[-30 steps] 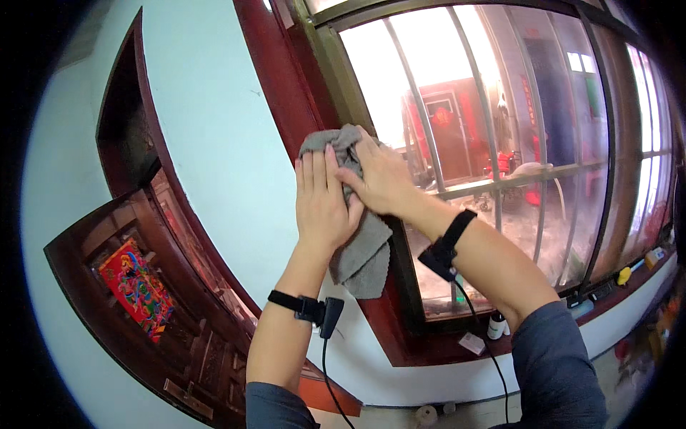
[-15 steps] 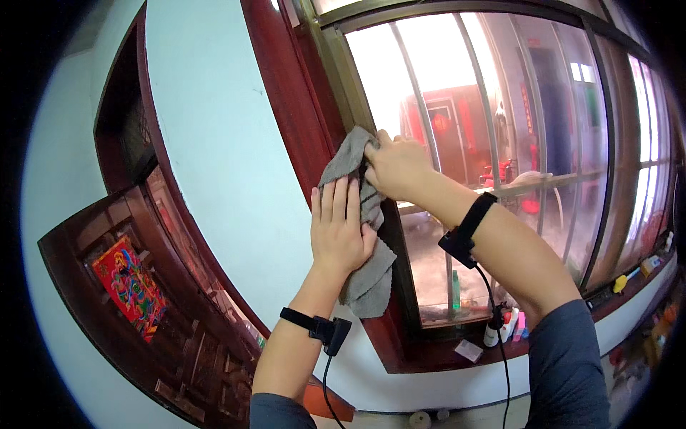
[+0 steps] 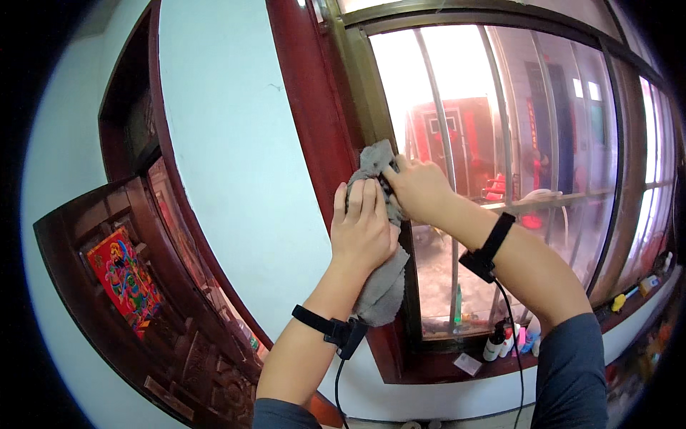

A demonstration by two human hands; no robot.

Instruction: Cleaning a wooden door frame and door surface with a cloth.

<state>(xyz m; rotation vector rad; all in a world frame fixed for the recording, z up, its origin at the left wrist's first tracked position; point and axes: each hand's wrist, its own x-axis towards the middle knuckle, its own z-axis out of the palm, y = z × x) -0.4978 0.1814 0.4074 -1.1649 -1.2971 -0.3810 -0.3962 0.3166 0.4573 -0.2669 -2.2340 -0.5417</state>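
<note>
A grey cloth (image 3: 384, 289) is bunched against the left side of the window frame (image 3: 368, 107), where the dark metal meets the reddish-brown wooden surround (image 3: 307, 93). My left hand (image 3: 363, 229) grips the cloth's middle, its fingers bent into the fabric. Higher up and to the right, my right hand (image 3: 423, 189) pinches the cloth near its top end, with the fingertips partly hidden against the frame. The lower part of the cloth hangs down below my left hand. Black straps with small boxes and cables circle both forearms.
Several bottles (image 3: 493, 343) and a small clear flat box (image 3: 468, 364) stand on the wooden sill below. Metal bars (image 3: 506, 129) cross the window. A yellow-headed tool (image 3: 620, 303) lies farther right. At left stands a dark carved door (image 3: 193, 357) bearing a red picture.
My left hand's fingers, flat on the cloth before, have curled into it. The cloth is more bunched at the top. The whole view has shifted slightly.
</note>
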